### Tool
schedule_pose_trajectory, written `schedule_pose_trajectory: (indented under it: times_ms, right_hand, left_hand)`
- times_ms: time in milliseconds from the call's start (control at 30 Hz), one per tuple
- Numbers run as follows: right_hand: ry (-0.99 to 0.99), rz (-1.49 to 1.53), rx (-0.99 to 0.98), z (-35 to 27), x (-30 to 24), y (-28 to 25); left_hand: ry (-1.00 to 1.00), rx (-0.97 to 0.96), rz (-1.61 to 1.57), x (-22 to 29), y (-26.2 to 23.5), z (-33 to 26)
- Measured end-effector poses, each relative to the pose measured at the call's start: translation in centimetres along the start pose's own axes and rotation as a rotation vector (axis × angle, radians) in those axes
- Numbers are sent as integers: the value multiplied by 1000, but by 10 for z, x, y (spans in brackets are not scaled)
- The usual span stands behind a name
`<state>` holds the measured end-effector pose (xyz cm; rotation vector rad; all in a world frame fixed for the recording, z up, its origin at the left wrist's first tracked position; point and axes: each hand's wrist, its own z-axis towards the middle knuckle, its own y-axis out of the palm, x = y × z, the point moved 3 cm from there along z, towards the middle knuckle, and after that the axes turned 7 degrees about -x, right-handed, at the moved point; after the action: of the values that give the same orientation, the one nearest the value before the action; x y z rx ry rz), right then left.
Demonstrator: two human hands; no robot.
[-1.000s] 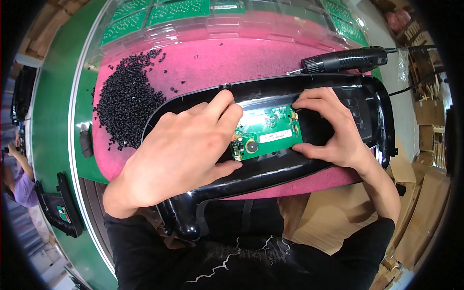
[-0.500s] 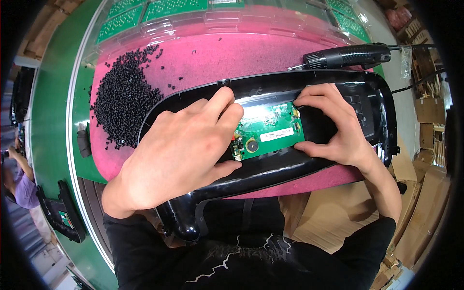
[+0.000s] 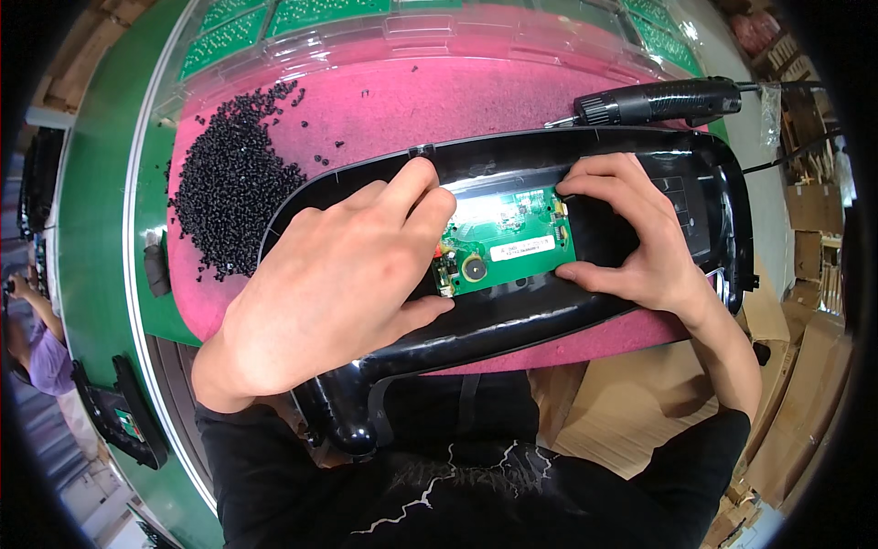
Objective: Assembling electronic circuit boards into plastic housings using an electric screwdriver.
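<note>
Green PCB [image 3: 508,231] lies in glossy blk plastic housing [image 3: 512,316]; L hand [image 3: 338,274] & R hand [image 3: 660,252] grip opposite ends, fingers [image 3: 604,166] part-spread, thumbs opposed.

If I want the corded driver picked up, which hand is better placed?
Probably the right hand: at the right end of the green circuit board, it is nearer the corded driver, which lies beyond the black housing. The left hand is at the board's other end, farther away.

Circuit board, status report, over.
Left hand and right hand at opposite ends of green circuit board. Board within black housing. Left hand partly hides its left end.
</note>
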<state>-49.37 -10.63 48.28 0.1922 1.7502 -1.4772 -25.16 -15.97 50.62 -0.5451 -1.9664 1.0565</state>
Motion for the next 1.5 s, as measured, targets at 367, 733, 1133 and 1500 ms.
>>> schedule_pose_trajectory:
  times_ms: [367, 733, 1133, 1500]
  right_hand:
    - [97, -47, -29, -5, -16, -9]
    - [712, -409, 350, -45, 75, -128]
    - [-263, 234, 996, 40, 5, -76]
    - [-65, 1094, 587, 62, 28, -41]
  left_hand:
    - [22, 47, -22, 7, -1, -7]
    - [-132, 667, 90, -95, -38, -14]
    - [-166, 520, 14, -118, -22, 16]
    - [-195, 562, 17, -108, -30, 17]
